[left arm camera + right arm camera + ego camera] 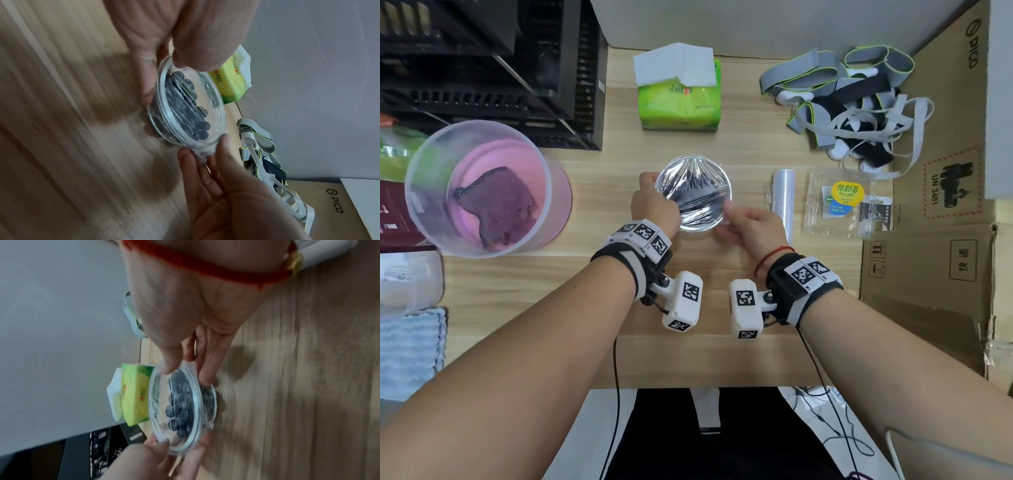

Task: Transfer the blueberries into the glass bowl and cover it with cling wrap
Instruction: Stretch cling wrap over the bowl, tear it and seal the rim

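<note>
A glass bowl stands mid-table holding dark blueberries, with cling wrap stretched over its top. My left hand grips the bowl's left side, thumb on the rim and fingers down the outer wall. My right hand is at the near right edge, where thumb and fingers pinch a bunched end of wrap against the bowl. In the right wrist view the thumb lies over the rim and the fingers run under the bowl. The blueberries show through the film.
The cling wrap roll and an empty clear berry box lie right of the bowl. A green tissue pack and a pile of straps sit behind. A plastic tub stands at the left, cardboard boxes at the right.
</note>
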